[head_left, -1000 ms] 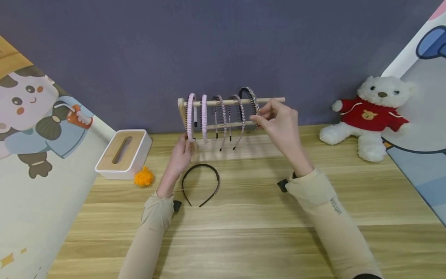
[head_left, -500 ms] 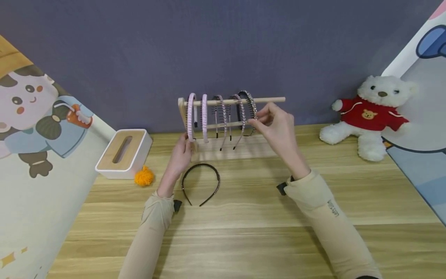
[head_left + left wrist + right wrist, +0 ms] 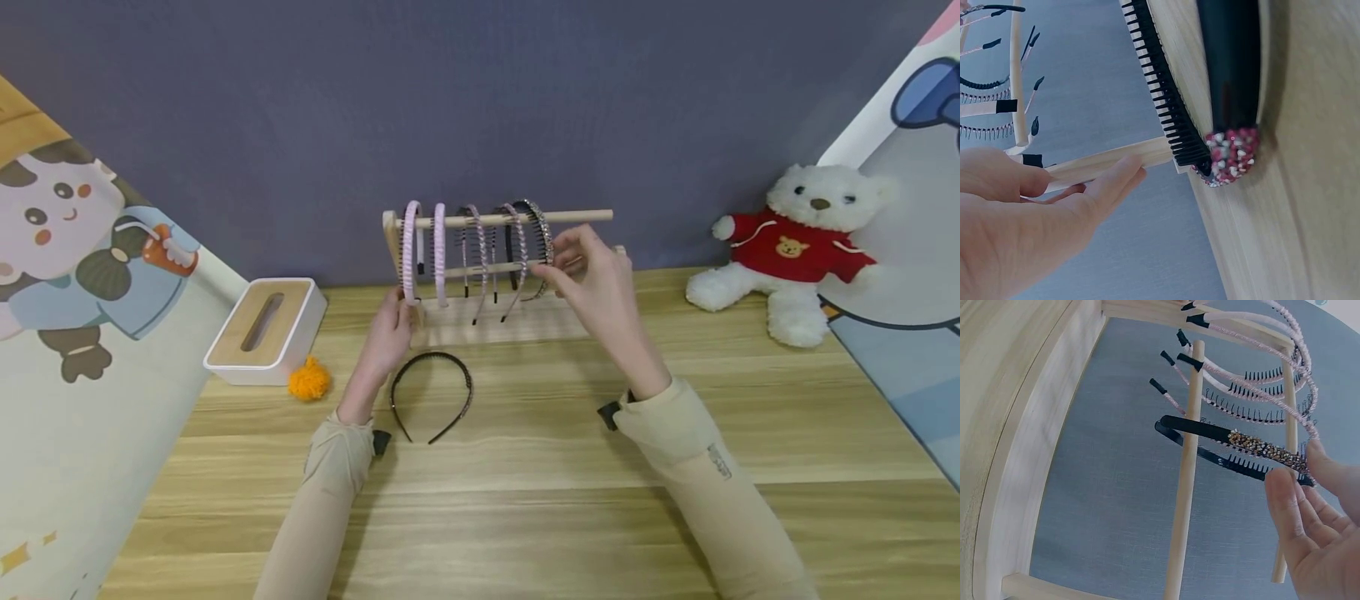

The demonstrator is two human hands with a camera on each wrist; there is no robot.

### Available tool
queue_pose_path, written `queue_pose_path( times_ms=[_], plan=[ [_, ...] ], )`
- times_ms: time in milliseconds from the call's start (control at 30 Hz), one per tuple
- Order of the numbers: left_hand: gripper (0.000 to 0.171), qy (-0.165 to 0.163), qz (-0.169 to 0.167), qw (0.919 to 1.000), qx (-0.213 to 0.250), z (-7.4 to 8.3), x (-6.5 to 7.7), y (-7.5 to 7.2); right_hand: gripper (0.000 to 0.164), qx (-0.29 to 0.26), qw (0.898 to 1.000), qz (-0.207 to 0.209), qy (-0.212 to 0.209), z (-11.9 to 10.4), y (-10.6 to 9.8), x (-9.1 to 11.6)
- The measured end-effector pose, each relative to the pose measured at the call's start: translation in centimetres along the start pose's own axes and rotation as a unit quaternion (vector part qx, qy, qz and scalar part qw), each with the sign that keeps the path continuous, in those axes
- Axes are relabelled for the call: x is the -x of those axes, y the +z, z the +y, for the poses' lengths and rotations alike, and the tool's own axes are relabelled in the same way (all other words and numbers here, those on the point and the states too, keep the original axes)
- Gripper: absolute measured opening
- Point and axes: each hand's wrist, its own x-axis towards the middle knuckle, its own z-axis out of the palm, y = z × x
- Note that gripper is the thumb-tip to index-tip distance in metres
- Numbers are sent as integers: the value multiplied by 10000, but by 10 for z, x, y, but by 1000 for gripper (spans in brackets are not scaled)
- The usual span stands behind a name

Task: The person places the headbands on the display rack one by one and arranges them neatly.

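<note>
My right hand point(image 3: 592, 271) pinches a black headband studded with gold and clear rhinestones point(image 3: 543, 233), between thumb and fingers. That headband hangs over the top rod of a wooden headband rack point(image 3: 585, 216); the right wrist view shows its comb teeth and black ends crossing the lower rod point(image 3: 1185, 487). At the rack's left side, my left hand point(image 3: 386, 329) grips the wooden upright point(image 3: 1154, 150). Two wide pink headbands point(image 3: 440, 258) and two thin braided ones point(image 3: 482, 242) hang further left. Another black headband point(image 3: 433, 355) lies on the table before the rack, rhinestones showing in the left wrist view.
A white tissue box with a wooden lid point(image 3: 296, 333) stands at the left, an orange pompom point(image 3: 309, 379) beside it. At the right sits a white teddy bear in a red sweater point(image 3: 795, 246). A dark wall point(image 3: 300, 150) rises behind the rack.
My right hand has moved slightly left and down, and the rhinestone headband has slid left along the rod and settled lower, close to the thin braided one. The left hand has stayed put.
</note>
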Motion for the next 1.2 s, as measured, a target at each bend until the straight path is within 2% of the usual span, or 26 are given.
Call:
queue_pose_path(
  times_ms=[233, 400, 733, 867, 1033, 1200],
  plan=[
    [47, -17, -18, 10000, -23, -1, -1, 0, 39, 42, 10000, -24, -51, -2, -2, 12],
    [48, -47, -58, 10000, -3, -1, -1, -1, 40, -81, 9995, -312, 75, -3, 1, 24],
    [46, -1, -48, 10000, 57, -1, 1, -1, 30, -109, 9951, -953, 256, 1, 29, 50],
    [46, -33, -53, 10000, 56, -1, 1, -2, 30, -102, 9881, -1480, 395, -1, 42, 55],
    [47, -8, -73, 10000, 49, -1, 1, -2, 32, -48, 9735, -2194, 648, -4, 60, 57],
    [46, -13, -38, 10000, 46, -1, 0, -1, 31, 28, 9643, -2583, 581, -7, 80, 56]
  ],
)
